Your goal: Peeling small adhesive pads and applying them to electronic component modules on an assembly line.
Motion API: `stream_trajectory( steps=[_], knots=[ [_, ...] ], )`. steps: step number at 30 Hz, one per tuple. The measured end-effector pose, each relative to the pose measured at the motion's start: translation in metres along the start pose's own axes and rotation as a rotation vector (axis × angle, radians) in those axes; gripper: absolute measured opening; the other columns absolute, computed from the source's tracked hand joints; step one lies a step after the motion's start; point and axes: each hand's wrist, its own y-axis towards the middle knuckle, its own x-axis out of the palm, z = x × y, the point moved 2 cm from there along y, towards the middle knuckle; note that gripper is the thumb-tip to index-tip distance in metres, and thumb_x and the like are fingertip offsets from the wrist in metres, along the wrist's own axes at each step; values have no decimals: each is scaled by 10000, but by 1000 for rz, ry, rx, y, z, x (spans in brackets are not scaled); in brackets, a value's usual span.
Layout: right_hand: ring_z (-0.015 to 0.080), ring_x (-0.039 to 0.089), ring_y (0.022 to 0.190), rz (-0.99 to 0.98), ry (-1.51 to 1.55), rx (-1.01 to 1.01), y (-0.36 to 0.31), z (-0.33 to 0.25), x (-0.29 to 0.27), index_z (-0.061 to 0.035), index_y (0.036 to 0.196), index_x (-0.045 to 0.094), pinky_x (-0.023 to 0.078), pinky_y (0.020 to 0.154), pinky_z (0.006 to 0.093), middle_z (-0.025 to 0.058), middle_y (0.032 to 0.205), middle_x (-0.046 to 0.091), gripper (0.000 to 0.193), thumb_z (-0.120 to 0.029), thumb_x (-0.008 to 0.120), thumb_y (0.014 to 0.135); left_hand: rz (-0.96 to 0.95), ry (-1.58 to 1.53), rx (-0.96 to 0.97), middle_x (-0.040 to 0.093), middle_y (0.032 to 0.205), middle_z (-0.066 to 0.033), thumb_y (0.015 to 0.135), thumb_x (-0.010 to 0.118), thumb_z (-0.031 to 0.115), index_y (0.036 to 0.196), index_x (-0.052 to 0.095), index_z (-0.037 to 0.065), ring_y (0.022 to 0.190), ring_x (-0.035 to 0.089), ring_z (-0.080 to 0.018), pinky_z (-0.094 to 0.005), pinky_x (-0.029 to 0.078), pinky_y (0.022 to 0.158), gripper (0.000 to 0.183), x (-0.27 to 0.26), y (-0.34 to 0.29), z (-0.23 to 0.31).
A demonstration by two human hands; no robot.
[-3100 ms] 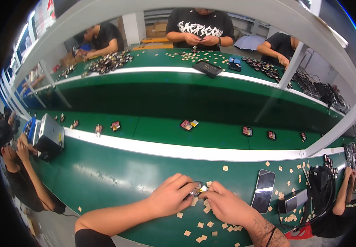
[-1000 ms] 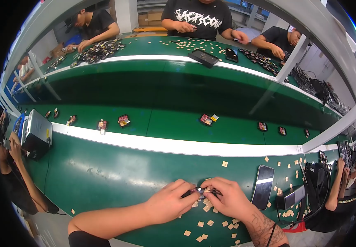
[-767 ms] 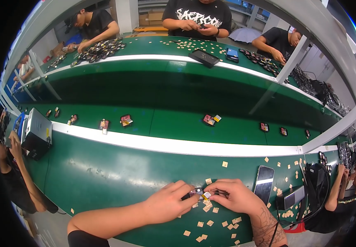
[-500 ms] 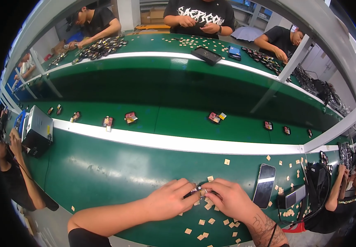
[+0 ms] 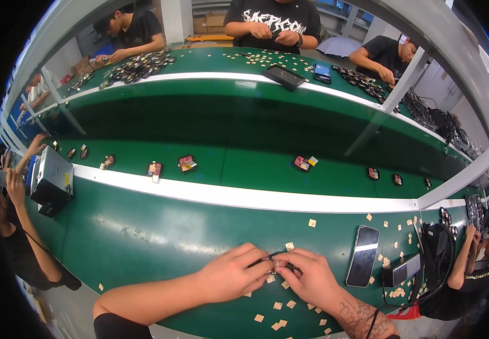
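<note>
My left hand [image 5: 234, 272] is closed around a small dark electronic part [image 5: 269, 264] above the near worktop, its fingers hiding most of it. Opposite it, my right hand [image 5: 311, 277] pinches at the same part's right side with thumb and forefinger. A thin dark length shows along the right fingers; whether it is a tool or belongs to the part, I cannot tell. Small square beige pieces [image 5: 260, 318] lie scattered under and around both hands.
A phone [image 5: 363, 255] lies right of my hands, beside a dark box-shaped device [image 5: 401, 270] with a cable. Beyond a white rail [image 5: 227, 195], a green belt [image 5: 244, 164] carries spaced small assemblies [image 5: 187, 163]. A grey-black box [image 5: 52, 181] stands left. Co-workers sit around.
The assemblies on the belt have shifted slightly right. My fingers have closed in on the part, and less of its pale piece shows. At far left, a co-worker's hand has reached toward the belt.
</note>
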Motion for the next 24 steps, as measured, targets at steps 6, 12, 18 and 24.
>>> stream_trajectory(
  steps=[6, 12, 18, 24],
  knots=[
    [136, 633, 668, -9, 35, 55, 1, -1, 0, -24, 1129, 784, 528, 608, 273, 85, 970, 747, 233, -35, 829, 901, 16, -19, -6, 703, 1174, -109, 838, 823, 85, 1162, 708, 63, 1028, 683, -304, -391, 596, 896, 345, -1, 0, 0],
    [221, 714, 701, 57, -109, 8, 0, -9, 5, -30, 1054, 806, 572, 624, 321, 101, 935, 755, 160, -21, 803, 894, 8, -37, -8, 672, 1156, -125, 858, 799, 82, 1173, 649, 37, 1040, 652, -330, -410, 580, 910, 351, -2, 0, 1],
    [292, 730, 736, 51, -253, -46, 1, -12, 7, -58, 981, 787, 597, 646, 375, 97, 905, 743, 120, -9, 765, 874, 3, -26, -1, 644, 1125, -131, 866, 776, 74, 1191, 616, 11, 1033, 631, -339, -420, 569, 910, 368, -2, 1, 3],
    [309, 723, 732, 114, -148, -137, 1, -5, -2, -58, 1018, 767, 595, 641, 394, 103, 904, 725, 139, -9, 729, 894, 3, 40, -40, 704, 1162, -86, 834, 828, 104, 1151, 650, 52, 1030, 679, -302, -395, 600, 871, 366, -2, 0, 5]
  ],
)
